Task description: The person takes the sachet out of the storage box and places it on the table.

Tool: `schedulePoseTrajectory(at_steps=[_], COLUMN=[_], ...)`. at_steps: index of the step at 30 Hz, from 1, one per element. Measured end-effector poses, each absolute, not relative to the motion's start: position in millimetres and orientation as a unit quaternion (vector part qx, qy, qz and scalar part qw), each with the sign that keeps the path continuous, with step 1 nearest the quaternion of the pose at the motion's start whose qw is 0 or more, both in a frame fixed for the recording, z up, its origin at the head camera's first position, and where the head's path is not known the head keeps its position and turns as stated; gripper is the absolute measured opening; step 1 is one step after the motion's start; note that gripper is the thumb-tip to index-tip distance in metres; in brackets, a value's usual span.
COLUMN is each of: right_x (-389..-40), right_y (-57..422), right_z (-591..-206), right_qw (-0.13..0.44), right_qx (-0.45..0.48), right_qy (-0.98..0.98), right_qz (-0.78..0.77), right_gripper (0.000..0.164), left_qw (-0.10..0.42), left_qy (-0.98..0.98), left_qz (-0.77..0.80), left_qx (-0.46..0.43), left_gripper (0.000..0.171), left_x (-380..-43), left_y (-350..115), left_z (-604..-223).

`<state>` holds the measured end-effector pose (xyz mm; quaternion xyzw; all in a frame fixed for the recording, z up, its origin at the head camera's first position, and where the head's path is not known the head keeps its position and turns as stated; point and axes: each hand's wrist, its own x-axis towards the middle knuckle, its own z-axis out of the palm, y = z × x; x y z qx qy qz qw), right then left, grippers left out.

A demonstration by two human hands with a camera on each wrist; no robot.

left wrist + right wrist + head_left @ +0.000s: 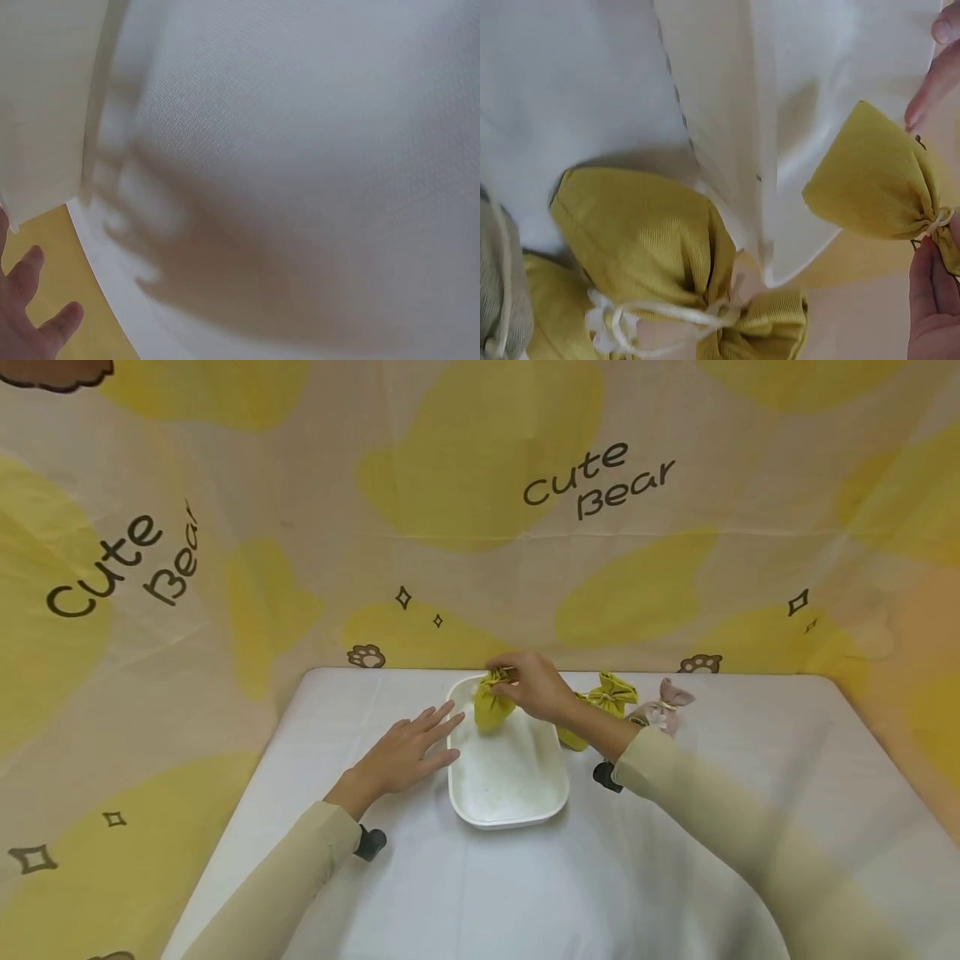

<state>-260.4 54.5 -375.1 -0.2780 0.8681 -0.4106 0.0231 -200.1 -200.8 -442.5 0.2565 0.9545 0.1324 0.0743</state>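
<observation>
My right hand (536, 687) pinches the gathered neck of a yellow drawstring pouch (492, 710), which hangs over the far end of a white tray (504, 785). In the right wrist view the held pouch (874, 176) points its wide bottom toward the tray, and a pale cord circles its neck. My left hand (405, 752) is beside the tray's left rim with fingers extended and spread. Its fingertips reach the rim; whether they touch it I cannot tell. Only some fingers (64, 322) show at the corner of the left wrist view.
Right of the tray lie more yellow pouches (641, 232), partly hidden by my right forearm, and a pinkish pouch (666, 714). A greyish pouch (501, 277) shows at the right wrist view's left edge. A printed cloth wall (465, 568) rises behind the white table (480, 902).
</observation>
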Motion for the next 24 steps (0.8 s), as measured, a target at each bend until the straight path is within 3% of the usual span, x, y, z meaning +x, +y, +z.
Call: schedulePoseTrajectory(at_steps=[24], right_x=[-229], right_y=[130], right_z=[-327], right_qw=[0.024], right_qx=[-0.3], right_qy=[0.824], right_qz=[-0.479], right_gripper=[0.036], left_qw=[0.079], left_qy=[0.954], left_qz=[0.142], left_qx=[0.251], left_gripper=[0.067], left_x=[-197], left_y=[-201], left_z=[-440])
